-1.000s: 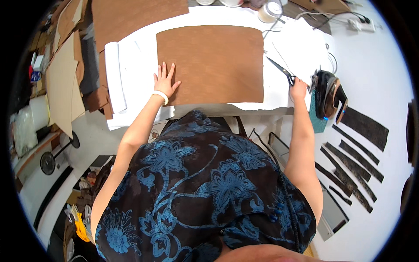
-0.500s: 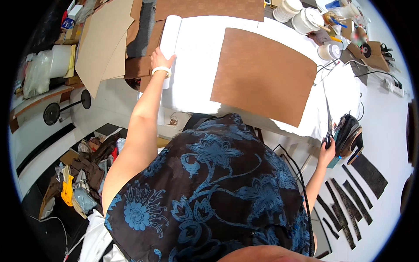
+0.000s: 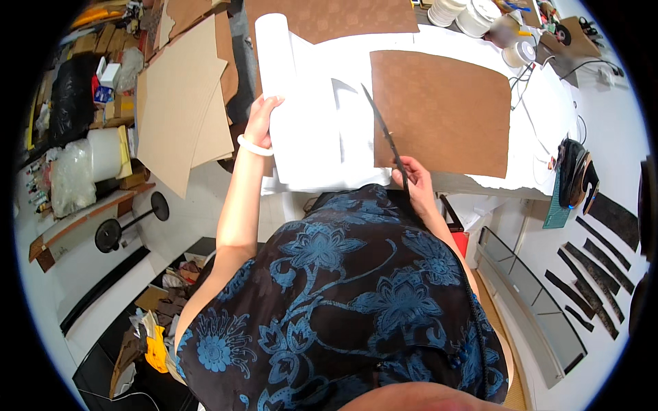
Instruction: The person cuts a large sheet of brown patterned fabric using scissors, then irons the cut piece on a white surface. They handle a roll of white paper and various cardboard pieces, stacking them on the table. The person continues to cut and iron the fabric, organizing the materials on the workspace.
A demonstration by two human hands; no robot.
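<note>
My left hand (image 3: 259, 125) is wrapped around the near left side of a white roll (image 3: 277, 65), which is tilted up off the table. White sheet (image 3: 346, 116) spreads from the roll to the right. In my right hand (image 3: 416, 183), near the table's front edge, is a pair of long dark scissors (image 3: 382, 123). Their tip points away from me, beside the left edge of a brown rectangular sheet (image 3: 452, 113) lying on the white. Whether the blades are parted is hard to tell.
Another brown sheet (image 3: 329, 20) lies at the back of the table. Beige boards (image 3: 179, 96) are stacked at the left. White tubs (image 3: 476, 17) and a thread spool (image 3: 519, 54) stand at the back right, near cables. Dark strips (image 3: 589, 281) lie at the far right.
My right hand has brought the scissors from the table's right end to the brown sheet's left edge. My left hand has lifted and shifted the white roll. The view has also moved.
</note>
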